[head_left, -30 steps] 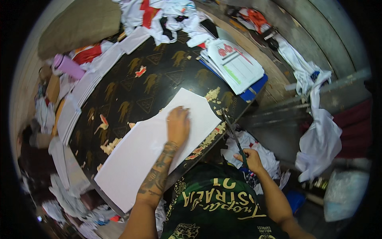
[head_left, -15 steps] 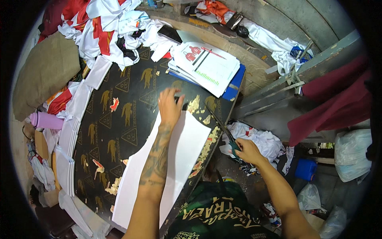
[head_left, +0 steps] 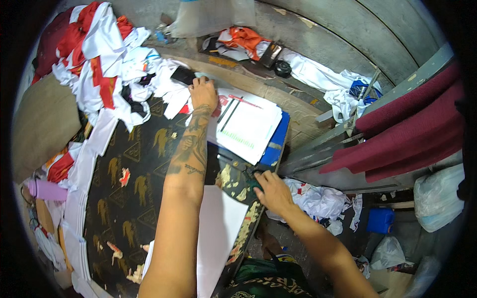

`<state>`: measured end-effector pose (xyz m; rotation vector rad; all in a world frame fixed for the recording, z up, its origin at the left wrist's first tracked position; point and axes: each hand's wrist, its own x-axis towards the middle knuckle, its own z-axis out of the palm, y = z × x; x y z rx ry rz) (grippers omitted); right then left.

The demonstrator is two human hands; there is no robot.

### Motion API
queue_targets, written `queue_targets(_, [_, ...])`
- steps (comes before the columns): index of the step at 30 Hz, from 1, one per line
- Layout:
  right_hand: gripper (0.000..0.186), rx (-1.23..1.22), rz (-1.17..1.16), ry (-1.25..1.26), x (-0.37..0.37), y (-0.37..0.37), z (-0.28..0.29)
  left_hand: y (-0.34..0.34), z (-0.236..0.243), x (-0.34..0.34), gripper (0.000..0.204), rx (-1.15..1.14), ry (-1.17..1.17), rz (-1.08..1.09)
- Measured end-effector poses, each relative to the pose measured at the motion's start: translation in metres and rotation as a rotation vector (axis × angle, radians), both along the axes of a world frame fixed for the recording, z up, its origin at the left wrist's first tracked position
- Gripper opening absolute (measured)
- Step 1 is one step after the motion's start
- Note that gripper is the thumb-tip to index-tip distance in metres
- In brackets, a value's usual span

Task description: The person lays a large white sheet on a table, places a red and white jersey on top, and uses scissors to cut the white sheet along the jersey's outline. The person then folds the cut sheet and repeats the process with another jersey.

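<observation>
My left hand (head_left: 202, 94) is at the back of the table, fingers bent and apart at the edge of a dark phone (head_left: 182, 75) and the paper stack (head_left: 249, 128). My right hand (head_left: 272, 192) is closed on scissors (head_left: 254, 179) with dark green handles, low over the table's right corner, blades pointing toward the papers. A blue board (head_left: 275, 149) lies under the papers. A white cut piece (head_left: 221, 238) lies on the dark patterned table (head_left: 129, 198) below my hands, partly hidden by my left forearm.
Piled white and red fabric (head_left: 102, 59) covers the back left. Folded white strips (head_left: 82, 213) line the left, beside a pink bottle (head_left: 47, 189). Maroon cloth (head_left: 397, 134) hangs over a metal rail at the right, above a blue container (head_left: 380, 220) and plastic bags (head_left: 437, 196).
My left hand has moved from the white piece up to the phone and papers. My right hand has raised the scissors toward the table corner. The view has shifted.
</observation>
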<state>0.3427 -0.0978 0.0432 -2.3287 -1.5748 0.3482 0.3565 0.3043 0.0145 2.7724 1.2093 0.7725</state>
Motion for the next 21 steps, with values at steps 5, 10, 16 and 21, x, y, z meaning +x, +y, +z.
queue_targets(5, [0.042, 0.172, -0.077, 0.206, 0.0, -0.01, 0.027, -0.013, 0.014, 0.016, 0.017, -0.011, -0.263, 0.016])
queue_targets(10, [0.061, 0.507, -0.171, 0.34, -0.006, 0.029, 0.057, -0.167, 0.065, -0.068, 0.021, -0.681, -0.737, -0.01])
queue_targets(16, [0.025, 0.341, -0.136, 0.695, -0.038, 0.024, 0.076, -0.295, 0.078, -0.167, 0.037, -0.848, -0.843, -0.077])
queue_targets(21, [0.022, 0.278, 0.145, 0.839, -0.061, -0.019, 0.094, -0.294, 0.07, -0.242, 0.066, -1.804, -0.689, -0.456])
